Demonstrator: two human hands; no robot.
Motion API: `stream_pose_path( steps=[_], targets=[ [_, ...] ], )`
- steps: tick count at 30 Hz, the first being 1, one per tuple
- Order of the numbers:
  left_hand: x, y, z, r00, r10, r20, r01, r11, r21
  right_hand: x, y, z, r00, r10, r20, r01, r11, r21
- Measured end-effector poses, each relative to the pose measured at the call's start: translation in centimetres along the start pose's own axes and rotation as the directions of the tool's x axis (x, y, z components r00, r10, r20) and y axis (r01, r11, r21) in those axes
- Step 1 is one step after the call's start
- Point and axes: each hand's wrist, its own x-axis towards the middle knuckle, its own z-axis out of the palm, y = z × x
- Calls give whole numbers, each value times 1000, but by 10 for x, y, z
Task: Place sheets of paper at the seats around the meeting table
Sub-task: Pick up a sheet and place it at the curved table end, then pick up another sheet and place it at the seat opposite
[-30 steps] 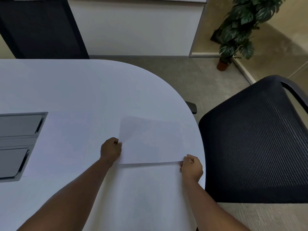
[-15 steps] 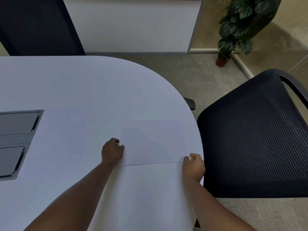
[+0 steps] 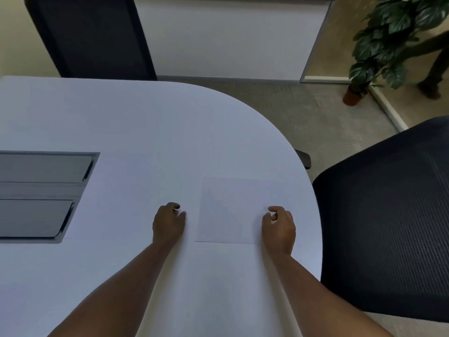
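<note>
sheet lies flat on desk edge by the chair, squared to that seat. my left hand & right hand loosely curled, gripping nothing, flanking it.

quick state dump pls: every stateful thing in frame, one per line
sheet of paper: flat on the table, in front of the mesh chair
left hand: empty, loosely curled, just left of the sheet, not touching it
right hand: loosely curled at the sheet's right edge; contact unclear
table: holds the sheet
cable box lids: both closed
mesh chair: unoccupied, at the table edge
</note>
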Motion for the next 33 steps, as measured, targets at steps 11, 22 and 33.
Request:
stream_pose_path(
  steps=[11,22,33],
  targets=[
    [-14,-20,-79,966,-28,-259,12,998,-63,-6,-83,55,916,-356,186,360,933,9],
    [-60,35,-167,891,69,-448,-91,995,-27,-36,-179,38,734,-646,211,629,763,149],
    [-181,95,-198,829,185,-527,-135,982,132,-75,-209,-58,474,-844,250,848,514,131]
  ],
)
